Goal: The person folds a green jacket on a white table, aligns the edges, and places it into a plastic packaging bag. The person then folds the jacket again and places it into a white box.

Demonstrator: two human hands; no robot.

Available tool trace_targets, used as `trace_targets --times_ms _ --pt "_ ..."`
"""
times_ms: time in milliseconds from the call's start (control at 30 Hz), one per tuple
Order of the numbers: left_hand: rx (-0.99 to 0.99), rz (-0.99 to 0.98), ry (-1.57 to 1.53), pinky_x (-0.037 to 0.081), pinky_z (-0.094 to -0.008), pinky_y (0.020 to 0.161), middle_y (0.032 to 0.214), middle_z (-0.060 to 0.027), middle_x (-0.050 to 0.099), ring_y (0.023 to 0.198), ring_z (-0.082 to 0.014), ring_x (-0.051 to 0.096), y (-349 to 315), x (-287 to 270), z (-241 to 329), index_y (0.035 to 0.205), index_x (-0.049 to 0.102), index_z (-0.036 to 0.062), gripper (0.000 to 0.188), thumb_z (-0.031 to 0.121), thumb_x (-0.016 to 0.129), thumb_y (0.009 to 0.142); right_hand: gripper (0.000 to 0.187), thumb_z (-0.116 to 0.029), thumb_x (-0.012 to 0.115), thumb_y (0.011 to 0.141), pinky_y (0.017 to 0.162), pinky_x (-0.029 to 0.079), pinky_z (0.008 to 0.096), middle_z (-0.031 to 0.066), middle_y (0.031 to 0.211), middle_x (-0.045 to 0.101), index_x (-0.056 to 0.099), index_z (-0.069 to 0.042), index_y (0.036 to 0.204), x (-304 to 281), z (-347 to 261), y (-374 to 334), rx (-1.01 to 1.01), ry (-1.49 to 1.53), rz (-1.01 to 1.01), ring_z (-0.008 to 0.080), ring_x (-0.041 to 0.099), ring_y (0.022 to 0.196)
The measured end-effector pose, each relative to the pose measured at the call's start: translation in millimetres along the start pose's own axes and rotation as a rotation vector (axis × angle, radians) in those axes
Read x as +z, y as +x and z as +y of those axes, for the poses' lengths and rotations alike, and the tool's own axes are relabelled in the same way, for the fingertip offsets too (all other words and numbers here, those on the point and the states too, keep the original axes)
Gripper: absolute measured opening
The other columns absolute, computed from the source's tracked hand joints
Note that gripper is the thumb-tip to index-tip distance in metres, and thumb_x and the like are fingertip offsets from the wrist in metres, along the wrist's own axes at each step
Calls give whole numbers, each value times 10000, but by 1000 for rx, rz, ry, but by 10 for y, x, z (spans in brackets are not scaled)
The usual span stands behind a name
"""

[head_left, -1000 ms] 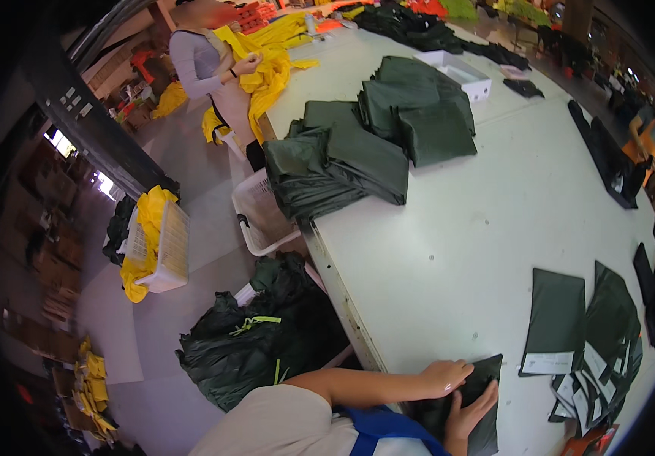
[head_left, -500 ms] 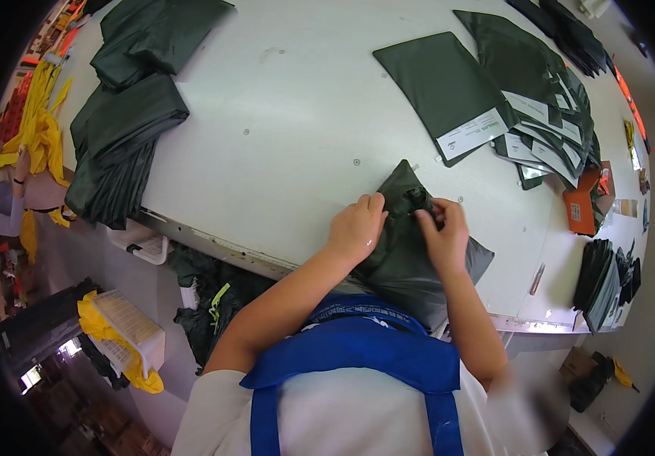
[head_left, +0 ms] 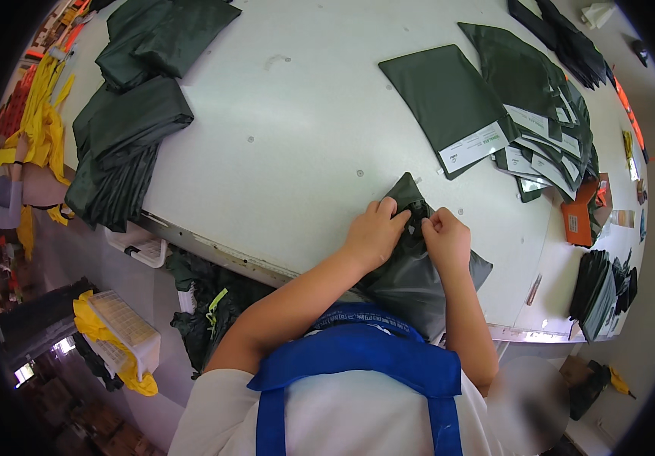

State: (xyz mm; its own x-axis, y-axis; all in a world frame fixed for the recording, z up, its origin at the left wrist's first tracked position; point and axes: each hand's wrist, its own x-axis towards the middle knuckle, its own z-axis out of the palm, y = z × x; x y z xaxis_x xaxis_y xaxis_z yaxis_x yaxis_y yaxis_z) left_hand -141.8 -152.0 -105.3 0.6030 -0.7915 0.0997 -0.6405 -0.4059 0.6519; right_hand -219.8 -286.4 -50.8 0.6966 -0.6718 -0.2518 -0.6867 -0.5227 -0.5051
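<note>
A dark green fabric pouch lies slantwise over the table's front edge, close to my body. My left hand grips its upper left side, with thumb and fingers pinched at a dark, puckered spot in the fabric. From the other side, my right hand pinches the same puckered spot. The two hands nearly meet there, and the fingers partly hide what lies between them. Just beyond them rests a flat dark green pouch with a white printed label.
More labelled pouches overlap at the far right, near an orange box. Folded dark green fabric is stacked at the left. A slim tool lies near the right front edge. Another person's arm shows at far left, beside yellow fabric.
My left hand has shifted right along the pouch, closer to my right hand. Both hands stay at the puckered spot. The whole view has tilted slightly.
</note>
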Motion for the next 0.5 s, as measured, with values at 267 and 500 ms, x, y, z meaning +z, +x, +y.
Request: trace_targets --times_ms 267,500 --pt "6 -15 4 471 -463 668 865 -139 567 816 -341 576 263 29 102 965 612 113 162 208 572 840 134 -145 636 802 587 479 382 154 659 604 579 -27 830 87 223 -46 -128 66 75 274 594 592" --pt "75 128 -198 446 -385 687 877 -128 540 842 -310 539 474 273 -6 719 597 87 70 139 585 764 166 -100 663 838 598 423 273 47 739 540 584 4 942 95 168 -62 -84 300 24 127 472 632"
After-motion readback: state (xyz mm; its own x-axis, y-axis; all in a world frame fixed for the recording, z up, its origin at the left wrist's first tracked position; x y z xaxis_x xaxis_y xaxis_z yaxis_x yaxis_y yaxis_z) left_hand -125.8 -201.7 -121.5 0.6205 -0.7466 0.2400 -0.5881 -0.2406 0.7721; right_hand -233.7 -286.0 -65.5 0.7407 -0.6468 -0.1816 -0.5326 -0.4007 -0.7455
